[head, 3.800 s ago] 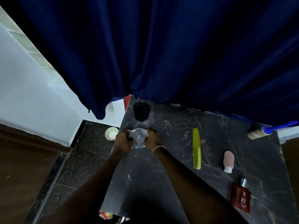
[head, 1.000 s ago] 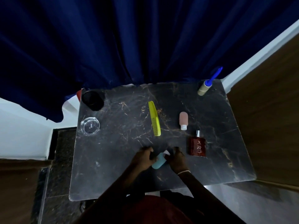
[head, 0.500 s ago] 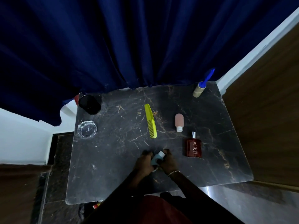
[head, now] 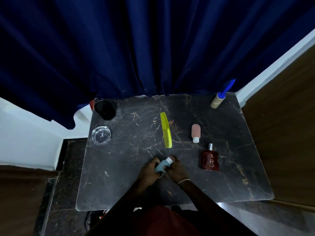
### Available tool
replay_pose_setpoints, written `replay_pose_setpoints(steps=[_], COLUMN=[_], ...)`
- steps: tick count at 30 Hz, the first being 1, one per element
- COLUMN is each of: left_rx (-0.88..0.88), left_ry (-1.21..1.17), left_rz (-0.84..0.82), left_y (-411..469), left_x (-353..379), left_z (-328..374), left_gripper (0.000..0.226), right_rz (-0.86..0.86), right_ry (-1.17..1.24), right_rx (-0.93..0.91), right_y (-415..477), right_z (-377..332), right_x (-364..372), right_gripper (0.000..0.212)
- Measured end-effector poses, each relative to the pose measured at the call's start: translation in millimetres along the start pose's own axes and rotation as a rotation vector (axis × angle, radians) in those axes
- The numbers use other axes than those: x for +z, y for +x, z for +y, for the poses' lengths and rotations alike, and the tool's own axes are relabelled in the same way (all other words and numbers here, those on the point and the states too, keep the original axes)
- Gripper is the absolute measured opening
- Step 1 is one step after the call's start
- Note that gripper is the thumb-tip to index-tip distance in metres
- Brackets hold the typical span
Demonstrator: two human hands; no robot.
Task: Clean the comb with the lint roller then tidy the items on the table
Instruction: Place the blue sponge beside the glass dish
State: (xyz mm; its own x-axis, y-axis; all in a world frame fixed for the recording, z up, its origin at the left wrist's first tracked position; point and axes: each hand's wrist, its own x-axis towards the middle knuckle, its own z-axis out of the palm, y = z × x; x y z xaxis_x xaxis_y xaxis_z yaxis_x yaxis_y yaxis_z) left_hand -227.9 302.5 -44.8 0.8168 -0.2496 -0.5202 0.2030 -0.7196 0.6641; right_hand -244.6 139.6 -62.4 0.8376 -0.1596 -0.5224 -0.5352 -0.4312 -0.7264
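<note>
A yellow-green comb (head: 166, 130) lies flat in the middle of the dark marble table (head: 122, 167). The lint roller (head: 217, 98), tan roll with a blue handle, rests at the far right corner, untouched. Near the front edge, my left hand (head: 148, 171) and my right hand (head: 175, 167) both grip a small light-blue bottle (head: 162, 165) with a white cap, held tilted just above the table. Both hands are well short of the comb.
A pink bottle (head: 195, 132) lies on its side right of the comb, with a red perfume bottle (head: 209, 159) below it. A black cup (head: 104, 109) and a clear glass dish (head: 101, 135) stand at the far left. A dark blue curtain (head: 153, 48) hangs behind.
My hands left the glass dish at the left and came to the front middle, where they took hold of the light-blue bottle. In the last second they turned it slightly.
</note>
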Motion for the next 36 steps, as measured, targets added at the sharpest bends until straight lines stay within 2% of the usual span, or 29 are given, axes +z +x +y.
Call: replay_pose_setpoints(steps=[8, 12, 15, 23, 31, 36], left_rx=[0.126, 0.185, 0.214, 0.268, 0.286, 0.238], left_ry=[-0.131, -0.082, -0.032, 0.033, 0.069, 0.044], left_rz=[0.163, 0.215, 0.279, 0.342, 0.375, 0.39], left_y=[-4, -2, -1, 8, 13, 21], left_x=[-50, -84, -109, -160, -189, -198], left_z=[-23, -25, -26, -38, -44, -49], left_gripper=[0.027, 0.025, 0.026, 0.03, 0.026, 0.026], right_rz=[-0.083, -0.06, -0.031, -0.128, -0.096, -0.098], right_ry=[-0.085, -0.163, -0.278, -0.295, -0.363, -0.3], right_rx=[-0.103, -0.228, -0.275, -0.384, -0.417, -0.367], right_y=[21, 9, 16, 33, 52, 71], right_z=[-8, -60, -81, -132, -157, -163], right_x=[28, 33, 47, 79, 104, 115], right_gripper=[0.068, 0.057, 0.057, 0.049, 0.043, 0.046])
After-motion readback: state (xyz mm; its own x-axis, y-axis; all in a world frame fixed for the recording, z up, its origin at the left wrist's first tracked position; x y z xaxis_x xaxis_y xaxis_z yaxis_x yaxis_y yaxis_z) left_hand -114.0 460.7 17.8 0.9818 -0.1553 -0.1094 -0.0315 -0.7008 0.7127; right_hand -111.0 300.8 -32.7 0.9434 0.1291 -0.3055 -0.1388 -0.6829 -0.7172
